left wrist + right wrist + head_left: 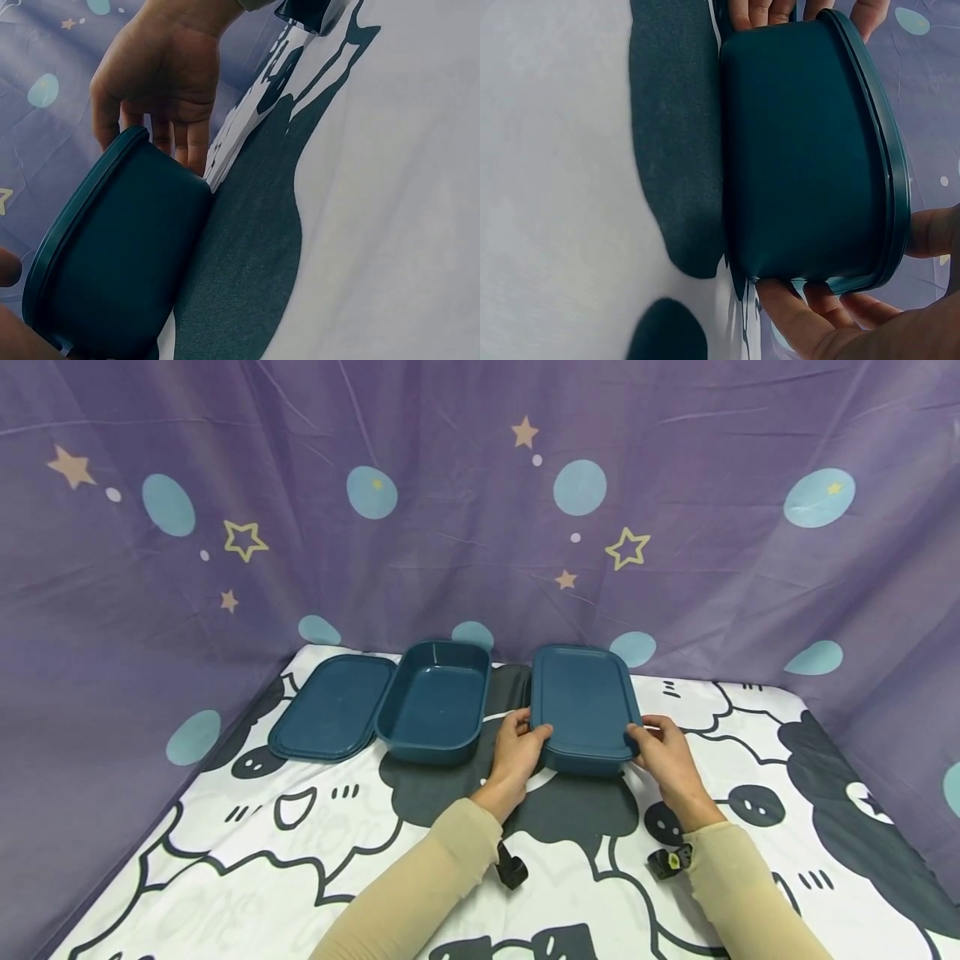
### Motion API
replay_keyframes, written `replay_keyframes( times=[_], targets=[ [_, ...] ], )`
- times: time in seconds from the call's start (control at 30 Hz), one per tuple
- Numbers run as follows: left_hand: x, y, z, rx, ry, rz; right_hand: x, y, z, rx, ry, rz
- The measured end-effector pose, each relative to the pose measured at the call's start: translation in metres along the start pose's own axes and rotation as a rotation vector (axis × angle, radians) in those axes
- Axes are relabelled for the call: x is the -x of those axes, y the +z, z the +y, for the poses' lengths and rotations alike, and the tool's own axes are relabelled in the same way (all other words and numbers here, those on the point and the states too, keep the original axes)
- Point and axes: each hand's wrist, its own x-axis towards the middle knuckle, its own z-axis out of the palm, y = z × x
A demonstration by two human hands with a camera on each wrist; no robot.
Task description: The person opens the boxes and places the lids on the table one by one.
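Observation:
A blue rectangular food container with its lid on (585, 702) sits on the tablecloth right of centre. My left hand (514, 758) holds its near left corner, thumb on the lid's edge and fingers against the side. At the near right corner my right hand (670, 770) grips it likewise, thumb on top. In the right wrist view the lid's rim lies along the top of the container (802, 157), and the right fingers (799, 315) press its side wall. Only a little of the left hand (19, 330) shows in the left wrist view.
Left of the lidded container stands an open blue container (435, 697) with nothing in it. A loose blue lid (333, 706) lies flat beside that one, further left. The black-and-white patterned tablecloth (247, 893) meets a purple curtain (450, 585) at the back.

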Motion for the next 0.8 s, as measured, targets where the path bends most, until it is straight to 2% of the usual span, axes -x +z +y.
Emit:
replay_keyframes(
  times=[0.13, 0.27, 0.37, 0.57, 0.8],
  targets=[
    [-0.001, 0.0, -0.001, 0.002, 0.003, 0.0, -0.023, 0.003, 0.027, 0.011, -0.005, 0.034],
    [-0.001, 0.0, -0.002, 0.001, 0.005, 0.004, -0.029, 0.003, 0.034, 0.016, -0.009, 0.039],
    [-0.001, 0.0, -0.002, -0.004, 0.01, 0.007, -0.021, 0.002, 0.026, 0.018, -0.014, 0.025],
    [-0.001, 0.0, -0.002, -0.008, 0.012, 0.002, 0.015, -0.001, -0.018, -0.008, -0.018, -0.013],
    [0.0, 0.0, -0.001, -0.019, 0.007, 0.005, 0.023, 0.001, -0.031, 0.009, 0.014, -0.003]
  ],
)
